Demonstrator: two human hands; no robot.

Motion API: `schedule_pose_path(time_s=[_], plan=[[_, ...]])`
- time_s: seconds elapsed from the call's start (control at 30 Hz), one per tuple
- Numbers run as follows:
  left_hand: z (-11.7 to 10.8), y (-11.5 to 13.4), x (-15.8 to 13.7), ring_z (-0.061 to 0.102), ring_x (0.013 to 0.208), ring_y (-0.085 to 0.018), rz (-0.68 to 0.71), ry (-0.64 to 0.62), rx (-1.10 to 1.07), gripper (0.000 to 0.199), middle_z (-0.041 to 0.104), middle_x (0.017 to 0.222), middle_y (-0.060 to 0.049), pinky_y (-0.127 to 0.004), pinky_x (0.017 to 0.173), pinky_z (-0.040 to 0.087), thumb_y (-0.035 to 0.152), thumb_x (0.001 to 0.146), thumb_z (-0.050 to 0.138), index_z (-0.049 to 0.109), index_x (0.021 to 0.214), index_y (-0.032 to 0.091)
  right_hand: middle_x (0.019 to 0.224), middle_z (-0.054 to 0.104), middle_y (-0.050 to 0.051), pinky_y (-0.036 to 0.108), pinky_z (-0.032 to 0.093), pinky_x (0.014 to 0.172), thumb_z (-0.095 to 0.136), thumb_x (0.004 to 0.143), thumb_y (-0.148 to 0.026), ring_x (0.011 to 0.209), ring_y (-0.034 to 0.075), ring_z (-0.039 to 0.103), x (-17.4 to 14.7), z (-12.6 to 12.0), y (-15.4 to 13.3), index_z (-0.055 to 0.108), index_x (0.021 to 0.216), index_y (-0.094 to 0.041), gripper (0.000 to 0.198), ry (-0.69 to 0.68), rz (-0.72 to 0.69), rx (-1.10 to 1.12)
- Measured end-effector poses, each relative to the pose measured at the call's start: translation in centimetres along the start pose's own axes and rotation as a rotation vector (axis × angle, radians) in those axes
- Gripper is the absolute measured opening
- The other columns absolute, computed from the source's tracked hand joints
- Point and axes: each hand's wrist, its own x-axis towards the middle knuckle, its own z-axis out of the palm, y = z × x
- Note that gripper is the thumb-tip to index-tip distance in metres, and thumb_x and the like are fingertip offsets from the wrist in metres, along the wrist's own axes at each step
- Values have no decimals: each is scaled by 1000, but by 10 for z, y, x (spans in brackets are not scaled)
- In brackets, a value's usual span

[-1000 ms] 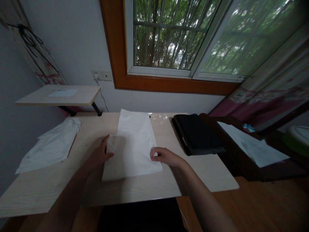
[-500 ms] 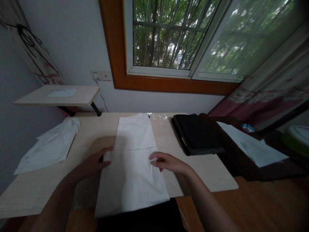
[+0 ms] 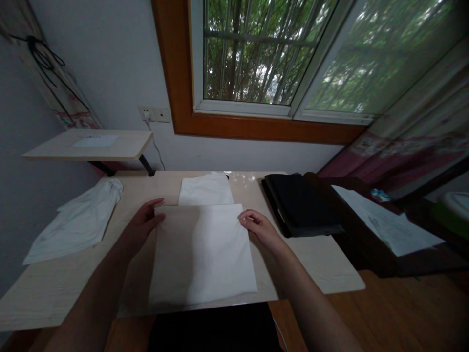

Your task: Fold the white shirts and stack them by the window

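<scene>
While the left hand [image 3: 139, 229] holds the white cloth [image 3: 203, 256] at its ten o'clock corner, thumb over the fabric and index finger a little apart at the edge, the right hand [image 3: 263, 232] pinches the two o'clock corner, thumb and index finger close together. Fingers beneath the fabric are hidden. The held edge runs nearly straight from one hand to the other, and past it, at twelve o'clock, a narrower part of the same cloth lies flat toward the far side of the pale wooden table [image 3: 84, 298]. The near edge of the cloth is at six o'clock, close to the table's front, with black clothing [image 3: 214, 330] just below.

Farther out, at nine to ten o'clock, a second white garment [image 3: 75, 222] lies loosely creased on the table. Beyond it, at ten, stands a raised shelf [image 3: 47, 149] with a paper sheet [image 3: 95, 141] on top. A flat black case [image 3: 302, 203] rests between two and three, well apart from the cloth, and larger papers [image 3: 388, 225] lie past it at three, on a dark surface. At eleven a wall socket [image 3: 154, 114] has a plug in it; around one is a barred window [image 3: 256, 63].
</scene>
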Motion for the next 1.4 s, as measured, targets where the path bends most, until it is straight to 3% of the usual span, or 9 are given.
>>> schedule_pose_path(time_s=[0.17,0.3,0.57,0.67,0.8,0.9,1.1,1.3,1.4], plan=[[20,-23,21,69,96,-24,-46,-53,200,76,67,110,-9,-39,85,57,50,78,72,50,142,17,100,63,-1,28,48,73,80,77,-48,81,15,60,12,4,20,56,132,-28,64,-96,54,-113],[25,-39,21,69,105,-29,-53,-98,322,88,67,122,-14,-45,91,57,50,77,71,37,151,16,89,61,-2,29,48,74,74,83,-45,79,16,58,10,1,32,49,142,-26,67,-102,33,-344],[17,-44,11,69,115,-30,-3,-175,419,92,67,130,-13,-44,100,53,49,84,66,25,161,20,70,52,-4,25,42,61,67,89,-41,63,13,49,6,-7,25,68,123,-24,37,-301,46,-548],[12,-43,5,69,114,-31,-11,-219,461,90,68,131,-13,-44,100,53,49,84,65,26,161,21,78,58,-1,23,45,57,67,89,-41,66,12,52,3,-8,19,71,107,-22,26,-434,82,-500],[3,-38,-5,64,124,-34,30,-351,488,86,59,146,-14,-46,105,50,50,81,69,37,156,22,92,63,3,21,50,55,73,85,-45,73,12,59,-6,-8,12,71,93,-19,28,-686,197,-413],[-3,-34,-11,63,125,-33,17,-437,462,80,60,145,-13,-45,105,51,50,84,68,41,155,23,94,64,3,21,53,55,77,82,-47,72,12,61,-12,-8,9,73,103,-20,35,-778,267,-361],[-5,-24,-15,67,113,-31,-56,-375,326,73,67,133,-12,-44,95,55,55,88,65,47,151,23,101,70,7,21,50,51,69,88,-57,70,12,59,-15,-5,13,77,103,-18,42,-390,148,-292],[-5,16,-21,71,88,-25,-154,-295,-2,80,74,105,-7,-34,74,58,51,82,74,44,153,26,76,69,4,24,42,45,77,79,-57,51,10,50,-14,-10,-18,80,91,-17,42,-343,171,-72],[2,43,-4,67,74,-18,-84,-160,-59,79,70,90,-2,-27,64,54,49,86,70,39,156,29,83,73,5,27,49,56,77,80,-53,62,14,59,5,-8,-42,80,93,-19,37,-178,57,2]])
